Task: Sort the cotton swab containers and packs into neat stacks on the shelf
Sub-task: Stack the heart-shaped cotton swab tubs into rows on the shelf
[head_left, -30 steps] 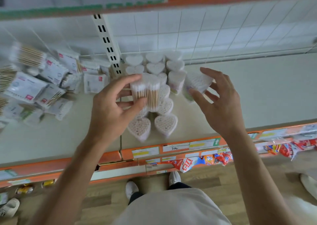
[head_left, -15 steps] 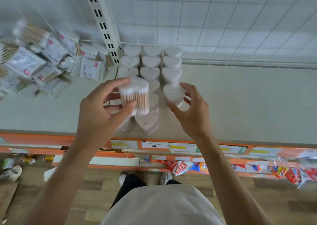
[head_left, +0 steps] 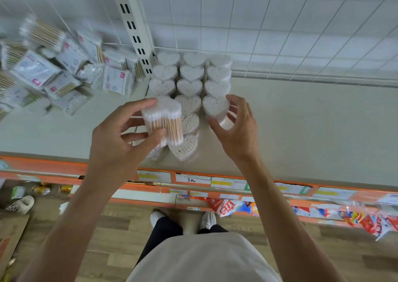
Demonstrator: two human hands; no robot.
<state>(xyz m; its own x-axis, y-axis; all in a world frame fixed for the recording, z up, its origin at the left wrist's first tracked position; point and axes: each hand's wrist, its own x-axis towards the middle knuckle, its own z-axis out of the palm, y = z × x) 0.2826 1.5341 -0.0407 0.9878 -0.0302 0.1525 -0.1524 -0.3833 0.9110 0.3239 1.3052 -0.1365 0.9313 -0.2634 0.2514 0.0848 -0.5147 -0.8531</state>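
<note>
Heart-shaped clear containers of cotton swabs stand in three rows [head_left: 190,73] on the pale shelf [head_left: 301,126], running from the back wire grid toward the front edge. My left hand [head_left: 120,139] grips one heart container [head_left: 162,118] held tilted above the left row, its wooden sticks showing. My right hand [head_left: 237,129] is curled around the front container of the right row [head_left: 215,106], which stands on the shelf. Two more hearts [head_left: 185,147] sit near the front of the middle row.
A loose heap of flat swab packs [head_left: 56,71] lies on the shelf at left, beyond the slotted upright post [head_left: 133,23]. Orange price rails [head_left: 193,180] line the shelf edge. Snack bags [head_left: 355,217] hang on lower shelves. My feet stand on wood flooring.
My right hand has set its heart container down at the front of the right row and still cups it. My left hand keeps holding its container, now slightly further toward the shelf's back.
</note>
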